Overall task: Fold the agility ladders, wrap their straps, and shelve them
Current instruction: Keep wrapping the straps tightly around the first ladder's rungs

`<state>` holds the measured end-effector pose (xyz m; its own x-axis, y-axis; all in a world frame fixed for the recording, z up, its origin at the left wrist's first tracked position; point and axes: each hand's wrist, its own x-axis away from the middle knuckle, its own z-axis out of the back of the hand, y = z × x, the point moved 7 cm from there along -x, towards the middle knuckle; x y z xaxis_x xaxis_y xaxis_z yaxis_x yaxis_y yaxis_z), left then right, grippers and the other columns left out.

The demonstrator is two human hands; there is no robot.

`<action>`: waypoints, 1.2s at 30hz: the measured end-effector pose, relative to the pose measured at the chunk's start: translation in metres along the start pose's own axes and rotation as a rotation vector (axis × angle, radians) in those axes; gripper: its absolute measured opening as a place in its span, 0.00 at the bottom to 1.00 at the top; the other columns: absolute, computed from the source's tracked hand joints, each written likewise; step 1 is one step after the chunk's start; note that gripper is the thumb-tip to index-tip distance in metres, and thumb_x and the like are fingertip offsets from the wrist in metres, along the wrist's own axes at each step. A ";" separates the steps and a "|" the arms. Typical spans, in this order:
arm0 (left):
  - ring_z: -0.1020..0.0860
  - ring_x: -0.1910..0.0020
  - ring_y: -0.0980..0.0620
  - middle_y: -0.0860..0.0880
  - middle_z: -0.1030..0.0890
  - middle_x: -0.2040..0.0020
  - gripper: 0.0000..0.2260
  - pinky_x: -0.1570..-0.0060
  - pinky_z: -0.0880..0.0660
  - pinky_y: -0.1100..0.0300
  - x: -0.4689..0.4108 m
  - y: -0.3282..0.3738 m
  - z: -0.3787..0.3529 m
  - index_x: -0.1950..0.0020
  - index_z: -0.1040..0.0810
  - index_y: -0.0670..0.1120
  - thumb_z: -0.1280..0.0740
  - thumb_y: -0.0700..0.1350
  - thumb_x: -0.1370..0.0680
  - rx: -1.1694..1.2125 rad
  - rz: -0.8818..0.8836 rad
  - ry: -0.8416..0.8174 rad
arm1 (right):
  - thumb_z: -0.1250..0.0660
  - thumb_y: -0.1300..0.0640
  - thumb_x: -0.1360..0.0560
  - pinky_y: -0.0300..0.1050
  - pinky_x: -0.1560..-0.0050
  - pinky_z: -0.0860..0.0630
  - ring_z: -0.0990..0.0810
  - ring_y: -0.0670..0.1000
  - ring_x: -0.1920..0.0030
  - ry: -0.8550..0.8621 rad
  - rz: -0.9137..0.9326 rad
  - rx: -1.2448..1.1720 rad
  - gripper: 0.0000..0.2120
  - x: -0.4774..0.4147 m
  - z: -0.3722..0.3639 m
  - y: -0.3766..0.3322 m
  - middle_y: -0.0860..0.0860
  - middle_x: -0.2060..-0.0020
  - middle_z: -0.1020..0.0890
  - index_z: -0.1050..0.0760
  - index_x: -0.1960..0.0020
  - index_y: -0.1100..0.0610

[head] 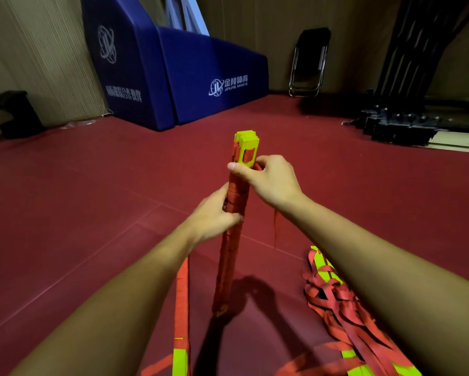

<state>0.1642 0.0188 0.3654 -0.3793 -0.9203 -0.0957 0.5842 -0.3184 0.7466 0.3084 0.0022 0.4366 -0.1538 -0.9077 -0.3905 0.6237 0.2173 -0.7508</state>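
A folded agility ladder (229, 256), yellow rungs stacked and wound in red strap, stands upright on the red floor in the middle of the head view. My left hand (215, 213) grips the bundle around its middle. Higher up, my right hand (265, 176) pinches the red strap just under the yellow rung ends (246, 143). A thin red strap end (275, 226) hangs down below my right wrist. A second ladder (344, 308) lies on the floor at the right, its red straps tangled over yellow rungs. A third wrapped bundle (181, 316) lies at the lower left under my left arm.
Blue padded sports equipment (173, 77) stands against the far wall. A folded black chair (309, 63) leans at the back right. Black metal frames and bases (401, 123) fill the right corner. A dark bin (16, 112) sits at the left wall.
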 end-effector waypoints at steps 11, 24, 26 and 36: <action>0.18 0.56 0.45 0.50 0.17 0.56 0.25 0.47 0.21 0.43 -0.010 -0.020 -0.005 0.46 0.24 0.55 0.20 0.57 0.39 0.130 -0.026 0.042 | 0.36 0.40 0.22 0.49 0.62 0.32 0.26 0.60 0.62 -0.012 0.018 0.010 0.24 -0.001 -0.011 0.008 0.51 0.73 0.27 0.29 0.68 0.57; 0.17 0.44 0.47 0.47 0.15 0.47 0.24 0.38 0.24 0.42 -0.008 -0.022 0.001 0.39 0.23 0.50 0.24 0.54 0.33 0.179 -0.071 -0.014 | 0.30 0.41 0.26 0.43 0.70 0.37 0.31 0.48 0.71 0.036 0.015 -0.028 0.18 0.000 -0.003 0.013 0.49 0.75 0.29 0.18 0.58 0.57; 0.16 0.49 0.47 0.45 0.14 0.50 0.23 0.40 0.23 0.42 -0.009 -0.026 0.000 0.40 0.22 0.49 0.24 0.52 0.33 0.193 -0.056 -0.001 | 0.30 0.40 0.27 0.48 0.68 0.38 0.31 0.52 0.69 0.037 -0.012 -0.020 0.20 0.001 -0.007 0.016 0.50 0.75 0.30 0.21 0.62 0.57; 0.20 0.50 0.41 0.52 0.19 0.55 0.27 0.56 0.24 0.51 0.002 0.005 0.006 0.33 0.32 0.67 0.28 0.61 0.30 -0.508 -0.069 0.308 | 0.33 0.26 0.36 0.48 0.60 0.27 0.18 0.61 0.54 0.137 -0.256 0.023 0.29 0.005 -0.006 0.030 0.56 0.61 0.17 0.22 0.64 0.54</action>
<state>0.1625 0.0168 0.3731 -0.2469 -0.8931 -0.3760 0.8646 -0.3783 0.3306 0.3216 0.0065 0.4093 -0.4093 -0.8748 -0.2592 0.5682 -0.0221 -0.8226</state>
